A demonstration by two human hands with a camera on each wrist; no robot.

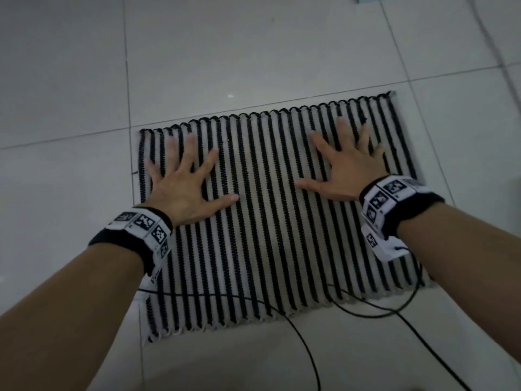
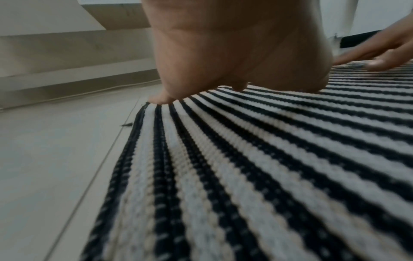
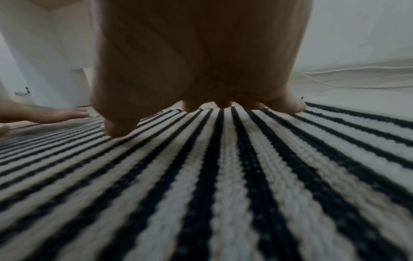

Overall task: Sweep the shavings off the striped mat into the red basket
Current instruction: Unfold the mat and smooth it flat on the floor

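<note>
A black-and-white striped mat [image 1: 267, 221] lies flat on the pale tiled floor. My left hand [image 1: 183, 176] presses palm-down on its far left part with fingers spread wide. My right hand [image 1: 346, 162] lies flat on the far right part, fingers also spread. Both hands hold nothing. In the left wrist view the left palm [image 2: 223, 53] rests on the mat [image 2: 245, 159] near its left edge. The right wrist view shows the right palm [image 3: 201, 61] on the stripes [image 3: 223, 176]. No shavings show on the mat, and no red basket is in any view.
Black cables [image 1: 310, 356] trail from the wrist bands across the mat's near edge and the floor. A small dark scrap [image 2: 127, 124] lies on the tile beside the mat's left edge. A white speck [image 1: 230, 95] sits on the floor beyond the mat. Thin white cords [image 3: 357, 76] run along the wall.
</note>
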